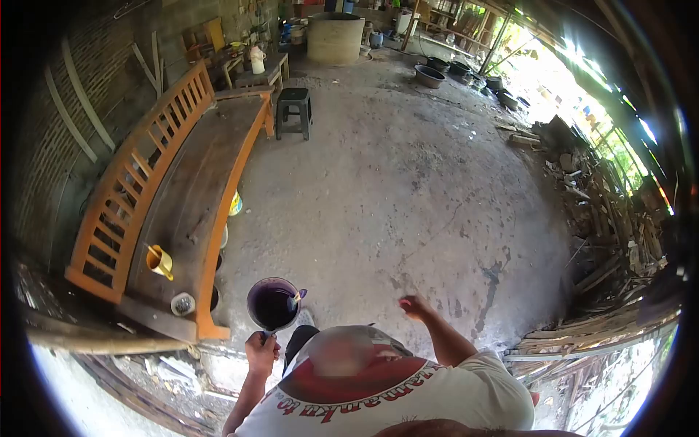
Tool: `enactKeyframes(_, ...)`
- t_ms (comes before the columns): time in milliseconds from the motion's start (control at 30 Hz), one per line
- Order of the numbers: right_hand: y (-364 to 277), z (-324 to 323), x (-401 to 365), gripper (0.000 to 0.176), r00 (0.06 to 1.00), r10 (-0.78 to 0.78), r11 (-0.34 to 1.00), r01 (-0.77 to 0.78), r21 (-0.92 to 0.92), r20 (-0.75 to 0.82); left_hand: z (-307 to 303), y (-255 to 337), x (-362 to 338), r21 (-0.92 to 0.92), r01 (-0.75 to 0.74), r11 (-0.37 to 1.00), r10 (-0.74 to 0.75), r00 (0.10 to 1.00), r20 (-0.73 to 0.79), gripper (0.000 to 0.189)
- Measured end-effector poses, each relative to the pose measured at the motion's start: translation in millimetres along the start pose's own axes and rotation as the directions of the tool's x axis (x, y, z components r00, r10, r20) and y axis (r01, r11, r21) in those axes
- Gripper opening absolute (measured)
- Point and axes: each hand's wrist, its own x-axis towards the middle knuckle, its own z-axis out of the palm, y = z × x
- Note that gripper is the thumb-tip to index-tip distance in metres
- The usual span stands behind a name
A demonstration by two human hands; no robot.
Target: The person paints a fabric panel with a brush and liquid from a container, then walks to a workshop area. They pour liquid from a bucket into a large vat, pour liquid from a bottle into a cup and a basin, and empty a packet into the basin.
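My left hand (262,352) is closed around the handle of a dark saucepan-like pot (253,300), held out in front of my body at the lower left. The pot's inside looks dark purple. A small tool with a pale shaft and a purple end (297,298) leans over its right rim; its kind is not clear. My right hand (413,307) hangs in the air over the floor, well apart from the pot. Its fingers are curled in, and I cannot see whether anything is inside them.
Along the left runs a wooden bench (234,175) bearing a yellow mug (159,261) and a small pale bowl (183,304). A dark plastic stool (294,113) stands past its far end. Farther back are a round concrete tank (335,42) and several basins (429,76). Firewood (604,269) lines the right.
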Motion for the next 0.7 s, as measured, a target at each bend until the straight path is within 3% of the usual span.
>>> enactKeyframes(33,15.7,11.0,-0.3,0.022,0.976,0.214,0.972,-0.216,0.094,0.031,-5.2,8.5,22.0,0.017,0.029,0.999,-0.029,1.0,0.004,0.015)
enactKeyframes(67,41.9,22.9,-4.1,0.02,0.905,0.414,0.835,-0.422,0.354,0.102,-9.2,21.6,42.8,0.051,0.013,0.999,-0.014,1.0,0.012,0.015)
enactKeyframes(100,39.5,22.5,-12.4,0.017,0.709,0.678,0.57,-0.674,0.47,0.194,-14.4,31.9,63.2,0.05,0.01,0.999,-0.01,1.0,0.012,0.015)
enactKeyframes(133,56.7,28.5,-26.3,0.016,0.683,0.713,0.592,-0.709,0.383,0.162,-17.3,41.9,87.2,0.06,0.008,0.998,-0.009,1.0,0.015,0.015)
enactKeyframes(167,78.7,32.6,-47.9,0.023,0.606,0.755,0.423,-0.742,0.52,0.251,-18.1,53.5,110.8,0.069,0.005,0.998,-0.007,1.0,0.02,0.015)
enactKeyframes(233,93.5,13.4,-52.2,0.018,0.641,0.703,0.65,-0.755,0.085,0.308,-18.8,81.3,152.7,0.073,-0.006,0.997,0.004,1.0,0.024,0.014)
enactKeyframes(267,75.7,4.0,-45.1,0.018,0.642,0.703,0.65,-0.755,0.087,0.306,-18.6,92.1,175.0,0.084,-0.04,0.996,0.037,0.999,0.037,0.014)
enactKeyframes(333,37.9,-11.3,-29.6,0.022,0.464,0.849,0.302,-0.818,0.49,0.252,-12.3,115.6,216.5,0.104,-0.096,0.99,0.091,0.994,0.053,0.013)
enactKeyframes(367,25.3,-16.6,-14.3,0.022,0.461,0.85,0.298,-0.819,0.49,0.254,-6.2,130.9,235.7,0.106,-0.095,0.99,0.089,0.994,0.056,0.013)
enactKeyframes(467,-2.4,-39.1,47.4,0.023,0.553,0.767,0.399,-0.808,0.433,0.326,14.4,160.3,297.5,0.074,-0.119,0.99,0.119,0.993,-0.003,0.013)
enactKeyframes(567,104.9,-18.1,144.9,0.02,0.797,0.442,0.753,-0.579,0.312,0.412,32.3,179.5,357.3,0.061,-0.174,0.983,0.175,0.984,-0.02,0.016)
enactKeyframes(633,109.2,-27.6,239.7,0.035,0.498,0.772,0.382,-0.86,0.339,0.396,43.2,184.4,394.0,0.063,-0.181,0.981,0.186,0.979,-0.084,0.018)
enactKeyframes(667,63.3,-67.2,259.1,0.033,0.581,0.77,0.433,-0.779,0.453,0.263,49.1,190.7,408.6,0.034,-0.156,0.987,0.159,0.981,-0.109,0.017)
enactKeyframes(700,60.6,-81.8,306.6,0.035,0.548,0.777,0.397,-0.809,0.434,0.31,56.4,197.8,420.5,0.008,-0.147,0.989,0.147,0.981,-0.128,0.017)
